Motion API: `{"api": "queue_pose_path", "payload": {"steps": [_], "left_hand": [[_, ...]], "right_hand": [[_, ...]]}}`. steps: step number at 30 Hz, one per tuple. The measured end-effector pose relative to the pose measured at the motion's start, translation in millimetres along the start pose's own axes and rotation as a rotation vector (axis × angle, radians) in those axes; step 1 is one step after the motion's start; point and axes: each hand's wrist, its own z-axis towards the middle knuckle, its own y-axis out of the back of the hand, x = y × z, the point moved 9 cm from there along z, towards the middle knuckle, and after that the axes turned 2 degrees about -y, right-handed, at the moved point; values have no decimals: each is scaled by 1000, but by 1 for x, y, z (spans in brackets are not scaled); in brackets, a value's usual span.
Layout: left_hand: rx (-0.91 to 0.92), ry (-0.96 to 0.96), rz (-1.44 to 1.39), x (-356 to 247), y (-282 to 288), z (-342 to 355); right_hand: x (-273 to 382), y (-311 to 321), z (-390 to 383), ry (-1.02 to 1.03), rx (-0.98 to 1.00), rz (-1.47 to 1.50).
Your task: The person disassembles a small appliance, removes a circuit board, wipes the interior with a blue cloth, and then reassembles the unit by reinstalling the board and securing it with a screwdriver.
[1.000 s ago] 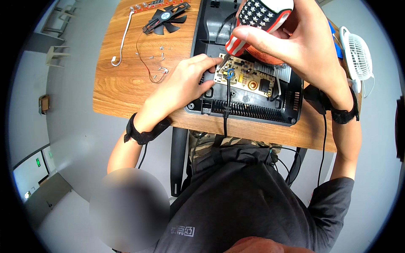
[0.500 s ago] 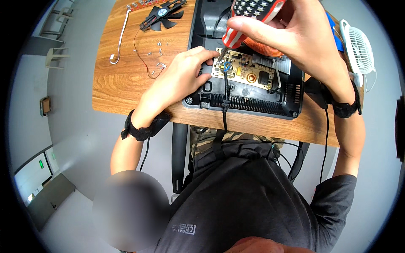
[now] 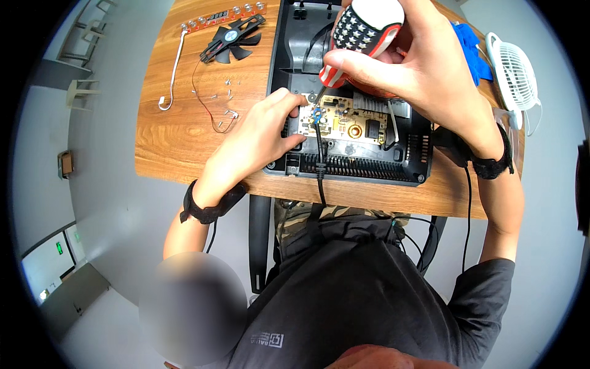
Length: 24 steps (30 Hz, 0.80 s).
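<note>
My right hand [image 3: 424, 77] is wrapped round a thick screwdriver [image 3: 356, 34] with a star-and-stripe patterned handle. Its shaft slants down to the upper left part of a tan circuit board [image 3: 341, 117]; the exact contact of the tip is hard to make out. At the board's left edge, my left hand [image 3: 261, 126] holds it between thumb and fingers. The board lies inside an open black plastic housing [image 3: 362, 166]. A black power cord [image 3: 320, 169] runs from the board over the housing's near edge. A copper coil [image 3: 378, 88] is partly hidden behind my right hand.
On the wooden table [image 3: 160, 141], left of the housing, lie a black fan [image 3: 236, 40], several loose screws [image 3: 229, 93] and a strip board [image 3: 221, 16] with a white cable [image 3: 178, 67]. Right of it are a blue cloth [image 3: 470, 52] and a white fan [image 3: 516, 71].
The view has shifted slightly, so the table and housing sit a little lower and further left. Both hands keep their holds; the screwdriver is now more upright.
</note>
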Motion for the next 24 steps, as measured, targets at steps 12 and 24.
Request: {"api": "queue_pose_path", "payload": {"steps": [12,24], "left_hand": [[28,50,-5,-4,1,2],[47,90,43,-3,-3,-1]], "right_hand": [[-4,-4,-1,10,11,62],[10,3,3,-137,64,-50]]}}
